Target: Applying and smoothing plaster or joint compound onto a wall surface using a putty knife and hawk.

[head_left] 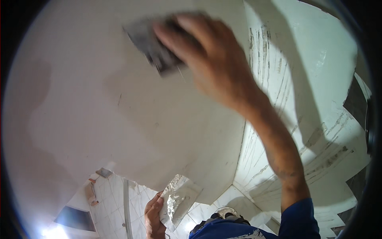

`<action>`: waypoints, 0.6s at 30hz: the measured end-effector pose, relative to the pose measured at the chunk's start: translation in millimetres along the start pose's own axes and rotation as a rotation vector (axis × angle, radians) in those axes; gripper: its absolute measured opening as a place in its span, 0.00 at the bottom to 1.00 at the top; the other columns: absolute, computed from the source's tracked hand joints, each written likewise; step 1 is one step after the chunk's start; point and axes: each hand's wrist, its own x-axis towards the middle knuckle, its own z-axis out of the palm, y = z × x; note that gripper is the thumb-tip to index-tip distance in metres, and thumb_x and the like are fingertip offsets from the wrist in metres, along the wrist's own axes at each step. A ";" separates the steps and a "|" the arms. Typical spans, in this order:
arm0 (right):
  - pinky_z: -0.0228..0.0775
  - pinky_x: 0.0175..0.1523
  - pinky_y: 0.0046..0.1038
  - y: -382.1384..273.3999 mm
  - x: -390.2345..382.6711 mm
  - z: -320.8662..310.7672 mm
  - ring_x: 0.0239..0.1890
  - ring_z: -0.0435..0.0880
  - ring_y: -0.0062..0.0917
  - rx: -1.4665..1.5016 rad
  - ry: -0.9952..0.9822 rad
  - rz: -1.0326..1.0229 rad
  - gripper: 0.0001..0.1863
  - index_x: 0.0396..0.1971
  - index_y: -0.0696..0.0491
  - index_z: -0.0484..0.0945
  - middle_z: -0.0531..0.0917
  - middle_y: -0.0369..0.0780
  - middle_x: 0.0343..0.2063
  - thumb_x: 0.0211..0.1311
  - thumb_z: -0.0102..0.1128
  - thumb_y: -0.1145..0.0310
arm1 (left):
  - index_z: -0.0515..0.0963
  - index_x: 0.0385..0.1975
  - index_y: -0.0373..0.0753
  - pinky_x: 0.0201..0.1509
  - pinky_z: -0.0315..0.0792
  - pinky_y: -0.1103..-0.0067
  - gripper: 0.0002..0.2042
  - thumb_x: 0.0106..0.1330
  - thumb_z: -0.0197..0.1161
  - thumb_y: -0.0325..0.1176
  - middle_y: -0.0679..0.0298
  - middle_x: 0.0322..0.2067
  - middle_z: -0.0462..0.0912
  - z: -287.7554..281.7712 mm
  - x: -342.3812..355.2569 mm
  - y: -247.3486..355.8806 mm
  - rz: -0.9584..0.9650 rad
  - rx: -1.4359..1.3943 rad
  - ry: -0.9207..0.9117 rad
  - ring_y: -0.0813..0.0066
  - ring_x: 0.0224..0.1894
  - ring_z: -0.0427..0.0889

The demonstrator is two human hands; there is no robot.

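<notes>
Scraper (144, 40) aslant, facing lower left

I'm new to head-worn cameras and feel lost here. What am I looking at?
No machine here: a person works barehanded, filmed by a wide fisheye camera on their own head, so straight edges bend. The right hand, blurred, grips a dark grey flat blade over a smooth off-white wall bearing a few small dark marks. The left hand, lower down, holds a pale flat plate carrying lumpy white paste. At right is a greenish-white wall with dark streaks.
</notes>
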 end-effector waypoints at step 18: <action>0.67 0.60 0.44 -82.0 -219.1 -115.7 0.58 0.75 0.42 0.565 -0.579 0.402 0.43 0.60 0.49 0.73 0.75 0.44 0.57 0.34 0.70 0.81 | 0.70 0.58 0.21 0.51 0.75 0.79 0.22 0.70 0.53 0.33 0.50 0.47 0.81 26.7 18.7 5.8 0.080 0.177 -0.025 0.70 0.45 0.82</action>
